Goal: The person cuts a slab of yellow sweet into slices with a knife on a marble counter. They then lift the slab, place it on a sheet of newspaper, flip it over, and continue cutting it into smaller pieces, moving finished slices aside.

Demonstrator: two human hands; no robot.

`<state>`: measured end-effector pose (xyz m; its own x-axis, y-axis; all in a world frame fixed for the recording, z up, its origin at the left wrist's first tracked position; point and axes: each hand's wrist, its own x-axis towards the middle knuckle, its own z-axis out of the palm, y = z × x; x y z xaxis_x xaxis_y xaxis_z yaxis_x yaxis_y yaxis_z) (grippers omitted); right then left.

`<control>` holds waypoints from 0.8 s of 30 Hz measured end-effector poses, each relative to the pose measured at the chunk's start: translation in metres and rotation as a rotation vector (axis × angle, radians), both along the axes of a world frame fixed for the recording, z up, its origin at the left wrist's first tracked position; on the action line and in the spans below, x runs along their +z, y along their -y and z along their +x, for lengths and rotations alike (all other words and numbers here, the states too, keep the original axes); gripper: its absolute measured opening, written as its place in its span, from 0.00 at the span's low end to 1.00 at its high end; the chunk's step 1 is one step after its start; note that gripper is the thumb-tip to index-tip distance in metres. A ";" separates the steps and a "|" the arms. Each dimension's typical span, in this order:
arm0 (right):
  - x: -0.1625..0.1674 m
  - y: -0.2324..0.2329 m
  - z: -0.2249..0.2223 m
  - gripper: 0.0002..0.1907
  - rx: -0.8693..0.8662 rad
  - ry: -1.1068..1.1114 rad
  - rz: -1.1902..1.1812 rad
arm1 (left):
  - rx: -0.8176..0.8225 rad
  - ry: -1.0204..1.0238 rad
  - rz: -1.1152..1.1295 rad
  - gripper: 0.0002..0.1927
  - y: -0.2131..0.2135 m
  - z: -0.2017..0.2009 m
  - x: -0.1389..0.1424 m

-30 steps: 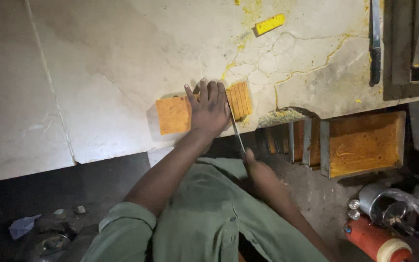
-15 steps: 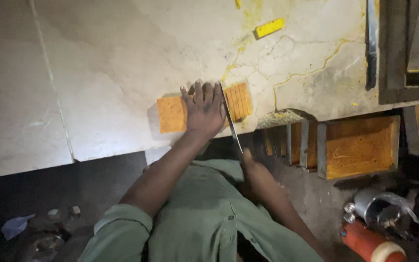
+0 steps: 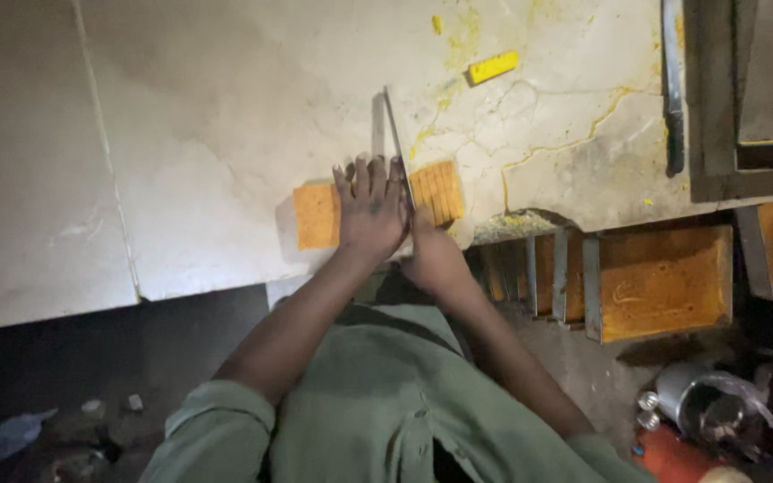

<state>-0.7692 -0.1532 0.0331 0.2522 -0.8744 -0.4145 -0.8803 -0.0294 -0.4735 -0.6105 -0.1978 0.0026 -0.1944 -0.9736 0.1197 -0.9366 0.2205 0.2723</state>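
**Cutting the orange slab**

The orange slab (image 3: 319, 216) lies flat near the edge of the pale stone tabletop (image 3: 225, 116). Its right part is cut into thin strips. My left hand (image 3: 370, 210) presses down on it, fingers spread flat. My right hand (image 3: 434, 259) is closed around a long knife (image 3: 398, 143), whose blade stands on the slab beside my left fingers. A small yellow piece (image 3: 493, 67) lies farther back.

No packages, labels, signs or screens in view.

Nothing on the marble desk (image 3: 225, 134), along its edge or on the dim floor below it shows any wrapping, sticker, printed sign or display from the head camera.
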 end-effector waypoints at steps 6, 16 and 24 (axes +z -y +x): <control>0.007 -0.119 -0.064 0.37 -0.077 0.004 0.408 | -0.016 -0.031 0.062 0.34 -0.001 0.003 0.003; -0.037 0.004 0.002 0.30 0.019 0.016 -0.060 | -0.023 -0.053 -0.056 0.34 -0.006 0.011 -0.004; 0.041 -0.100 -0.033 0.43 0.119 0.033 0.222 | -0.012 0.029 0.094 0.34 -0.003 0.015 0.002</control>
<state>-0.8018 -0.0537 0.0743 0.3643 -0.7264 -0.5828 -0.8608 -0.0238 -0.5083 -0.5959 -0.1945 0.0050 -0.2078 -0.9779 0.0224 -0.9418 0.2062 0.2654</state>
